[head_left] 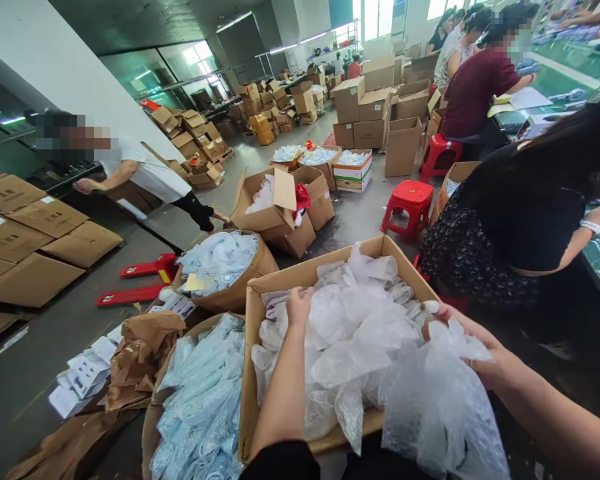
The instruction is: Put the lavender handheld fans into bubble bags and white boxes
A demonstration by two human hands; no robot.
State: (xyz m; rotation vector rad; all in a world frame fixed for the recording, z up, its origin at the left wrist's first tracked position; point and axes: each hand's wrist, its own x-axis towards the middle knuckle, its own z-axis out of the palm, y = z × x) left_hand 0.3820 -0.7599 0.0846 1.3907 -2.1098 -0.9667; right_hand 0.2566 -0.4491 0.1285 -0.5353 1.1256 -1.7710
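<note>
A cardboard box [253, 373] in front of me is heaped with clear plastic bags [353, 320]. My left hand [299, 307] is over the left part of the heap, its fingers curled down among the bags; what they hold, if anything, is hidden. At the box's right side my right hand [473, 343] is closed on a bunched, translucent plastic bag [443, 407], which hangs down over the near right corner. A white covering is on one fingertip of that hand. The contents of the hanging bag cannot be made out.
Beside the box on the left stand a container of bluish wrapped items [200, 400] and a round carton [260, 267]. Brown paper [143, 353], small white boxes [87, 367] and a red pallet jack [135, 293] lie beyond. A seated person [525, 200] is close on the right, near a red stool [407, 203].
</note>
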